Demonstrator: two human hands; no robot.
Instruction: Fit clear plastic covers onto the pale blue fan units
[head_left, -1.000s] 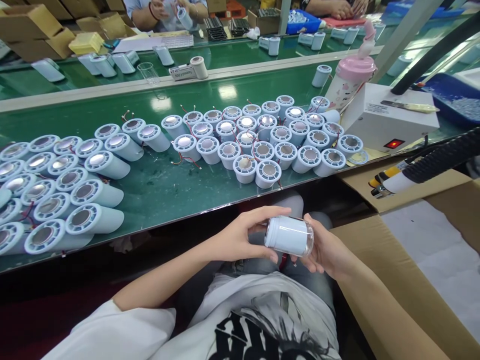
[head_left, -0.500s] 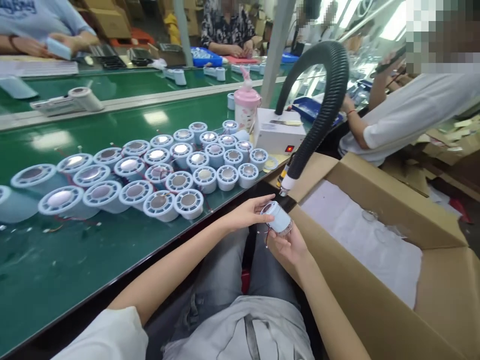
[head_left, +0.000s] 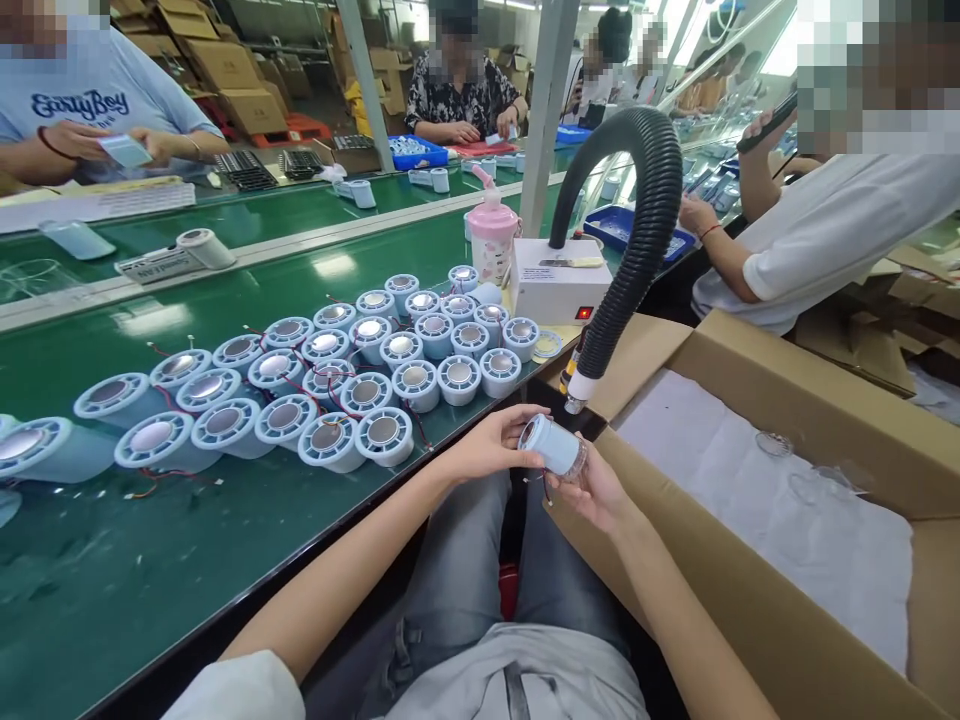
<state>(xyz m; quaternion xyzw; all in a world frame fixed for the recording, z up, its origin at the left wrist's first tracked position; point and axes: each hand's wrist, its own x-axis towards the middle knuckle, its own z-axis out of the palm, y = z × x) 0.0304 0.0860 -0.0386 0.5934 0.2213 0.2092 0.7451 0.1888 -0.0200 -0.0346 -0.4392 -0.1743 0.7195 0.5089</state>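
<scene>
Between my hands, above my lap, is a light-blue cylindrical housing (head_left: 556, 446) lying tilted, with thin red and black wires hanging below it. My left hand (head_left: 501, 440) closes on its left, rimmed end. At the other end, my right hand (head_left: 600, 488) grips it near a clear plastic ring (head_left: 577, 462). Just above the housing is the metal tip (head_left: 574, 405) of a black corrugated hose (head_left: 660, 200), apart from it. Several similar blue housings (head_left: 384, 430) stand in rows on the green table to the left, metal discs in their tops and wires between them.
A white box (head_left: 562, 290) with a lit red switch carries the hose. Beside it stands a pink cup (head_left: 491, 235). An open cardboard box (head_left: 795, 370) on my right holds white sheeting and some clear rings. Co-workers sit across the green table (head_left: 225, 540) and at the right.
The view has shifted, so the table and box appear lower. My hands still hold the housing below the hose tip; it now lies slightly more level.
</scene>
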